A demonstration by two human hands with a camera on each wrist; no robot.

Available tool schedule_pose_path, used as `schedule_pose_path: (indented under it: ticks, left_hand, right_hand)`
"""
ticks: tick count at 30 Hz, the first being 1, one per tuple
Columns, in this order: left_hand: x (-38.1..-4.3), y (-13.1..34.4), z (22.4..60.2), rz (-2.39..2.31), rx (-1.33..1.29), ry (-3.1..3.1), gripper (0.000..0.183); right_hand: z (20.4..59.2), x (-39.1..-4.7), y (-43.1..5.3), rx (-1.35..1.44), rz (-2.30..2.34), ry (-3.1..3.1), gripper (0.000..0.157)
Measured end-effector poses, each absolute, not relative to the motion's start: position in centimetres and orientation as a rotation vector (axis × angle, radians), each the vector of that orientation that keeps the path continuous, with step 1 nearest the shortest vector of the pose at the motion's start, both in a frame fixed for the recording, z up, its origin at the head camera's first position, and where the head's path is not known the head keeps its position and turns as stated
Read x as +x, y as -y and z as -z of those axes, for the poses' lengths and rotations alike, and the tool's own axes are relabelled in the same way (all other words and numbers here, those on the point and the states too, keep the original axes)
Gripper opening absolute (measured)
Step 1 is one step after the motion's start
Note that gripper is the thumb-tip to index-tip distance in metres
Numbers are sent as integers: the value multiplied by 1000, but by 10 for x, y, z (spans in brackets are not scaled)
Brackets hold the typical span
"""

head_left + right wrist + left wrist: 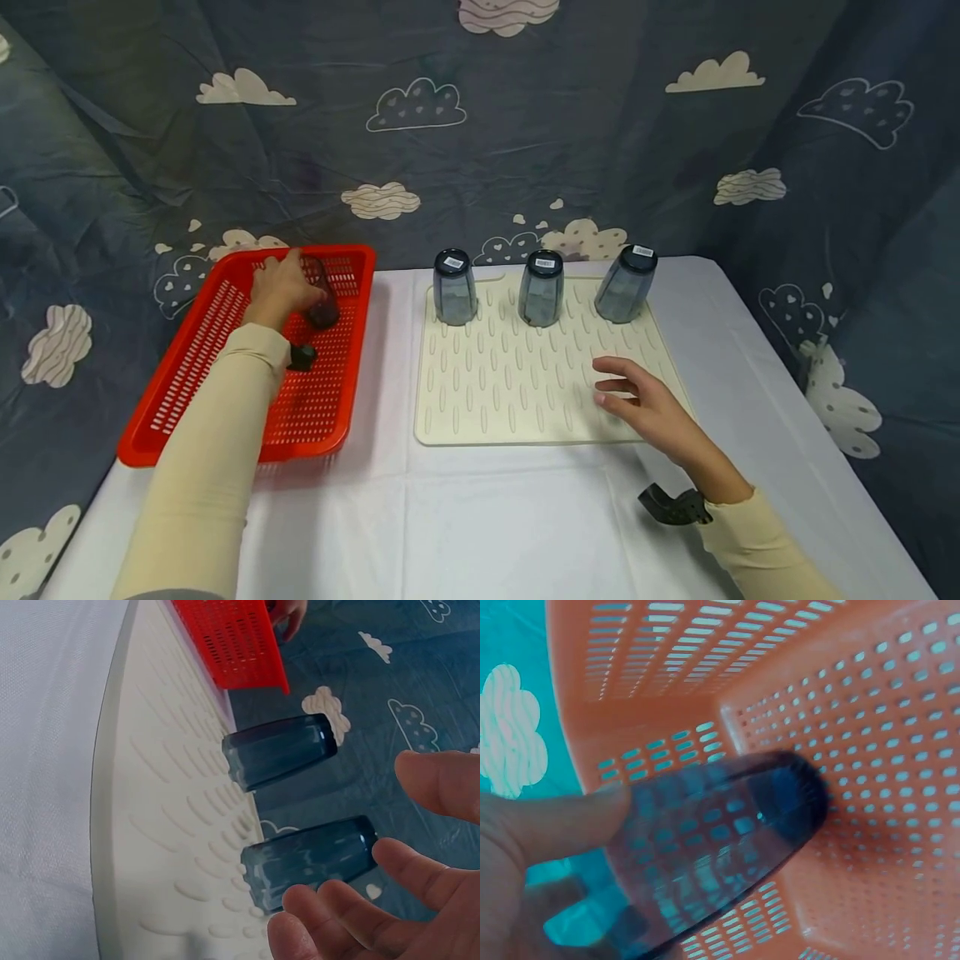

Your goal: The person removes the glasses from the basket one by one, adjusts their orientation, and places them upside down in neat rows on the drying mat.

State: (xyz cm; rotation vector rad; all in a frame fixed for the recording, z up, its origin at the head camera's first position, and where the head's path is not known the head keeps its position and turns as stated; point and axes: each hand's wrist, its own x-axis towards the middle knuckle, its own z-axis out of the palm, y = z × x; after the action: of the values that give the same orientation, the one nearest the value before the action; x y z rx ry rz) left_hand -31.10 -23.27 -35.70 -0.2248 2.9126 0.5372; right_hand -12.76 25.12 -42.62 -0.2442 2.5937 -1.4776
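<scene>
Inside the red basket (348, 333), my left hand (281, 287) grips a dark, see-through drinking glass (324, 307) near its open end. The left wrist view shows the thumb on one side of this glass (712, 832) and fingers on the other, its dark base pointing at the basket's mesh floor. My right hand (648, 408) hovers over the right side of the cream drying mat (487, 408), fingers loosely bent, holding nothing. Three bluish-grey glasses stand upside down along the mat's back edge: a left one (454, 287), a middle one (542, 287) and a right one (627, 283).
A white cloth covers the table (510, 517). Behind it hangs a dark curtain (570, 125) with cloud patterns. The basket stands on the table's left, a short gap from the mat. Black straps (675, 506) sit at the wrists.
</scene>
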Motion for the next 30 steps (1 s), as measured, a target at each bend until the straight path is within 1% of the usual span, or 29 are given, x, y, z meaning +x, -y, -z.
schedule_pose_path:
  ticks: [17, 23, 30]
  left_hand:
    - [-302, 230, 347, -423, -120, -2859, 86]
    - [-297, 233, 348, -507, -123, -2877, 83]
    - [-287, 253, 344, -649, -138, -2902, 86]
  right_hand:
    - [432, -124, -248, -245, 1488, -2540, 53]
    - [434, -123, -248, -248, 1493, -2530, 53]
    - [431, -123, -249, -240, 1447, -2565, 52]
